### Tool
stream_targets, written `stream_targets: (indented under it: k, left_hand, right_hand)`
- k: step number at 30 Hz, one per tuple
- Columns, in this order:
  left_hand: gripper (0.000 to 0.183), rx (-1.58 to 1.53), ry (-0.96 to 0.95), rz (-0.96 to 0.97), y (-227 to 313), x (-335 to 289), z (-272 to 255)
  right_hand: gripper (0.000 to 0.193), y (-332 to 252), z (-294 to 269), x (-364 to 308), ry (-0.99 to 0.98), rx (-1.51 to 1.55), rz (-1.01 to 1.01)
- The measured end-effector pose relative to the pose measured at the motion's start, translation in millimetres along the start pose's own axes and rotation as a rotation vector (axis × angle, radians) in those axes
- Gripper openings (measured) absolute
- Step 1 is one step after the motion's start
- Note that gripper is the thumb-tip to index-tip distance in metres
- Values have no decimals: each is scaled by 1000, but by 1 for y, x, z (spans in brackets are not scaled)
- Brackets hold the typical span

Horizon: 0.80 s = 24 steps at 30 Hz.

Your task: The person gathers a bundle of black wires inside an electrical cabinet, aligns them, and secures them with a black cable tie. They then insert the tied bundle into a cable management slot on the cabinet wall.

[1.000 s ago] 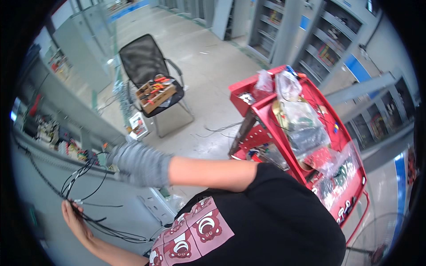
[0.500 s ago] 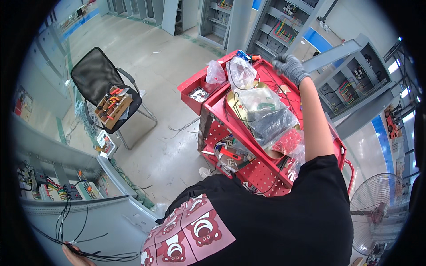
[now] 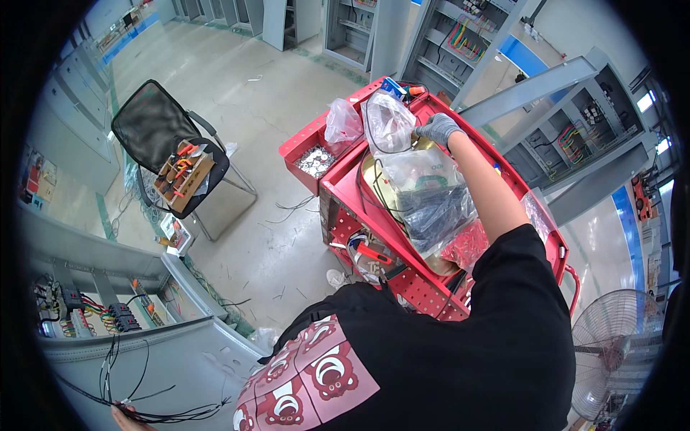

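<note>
While left hand (image 3: 128, 421) holds cables (image 3: 171, 417), right (image 3: 438, 130) overhangs cart (image 3: 346, 191).

At the lower left, the bottom edge cuts off the left hand (image 3: 129, 419), leaving its hold on the black wires (image 3: 180, 416) only partly visible. Right of upper centre, whatever the gloved right hand (image 3: 440, 130) grips is unclear. Pieces in the drawer (image 3: 315, 162) are too small to identify.

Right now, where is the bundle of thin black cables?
In the head view's lower left, the bundle of thin black cables is in the bare left hand, before a grey metal panel.
</note>
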State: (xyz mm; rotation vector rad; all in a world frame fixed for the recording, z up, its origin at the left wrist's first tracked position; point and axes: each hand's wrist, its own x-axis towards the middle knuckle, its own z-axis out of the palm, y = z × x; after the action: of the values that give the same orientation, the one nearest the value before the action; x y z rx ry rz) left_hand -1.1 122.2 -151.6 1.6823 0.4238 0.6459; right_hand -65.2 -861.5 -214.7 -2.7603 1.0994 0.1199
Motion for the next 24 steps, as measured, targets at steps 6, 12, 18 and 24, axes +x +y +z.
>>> stream_targets:
  k: [6,12,18,24]
  left_hand:
    - [37,18,1,2,-3,-3,4]
    - [37,157,22,-18,-11,-2,-10]
    - [39,316,60,29,-2,-21,-2]
    - [33,838,410,605,28,-68,29]
  right_hand:
    - [31,27,-5,10,-204,451,202]
    - [12,-10,-108,-68,99,1318,-55]
    - [21,-138,-192,-147,15,1367,-566]
    - [24,-305,-180,-205,-343,1402,-961]
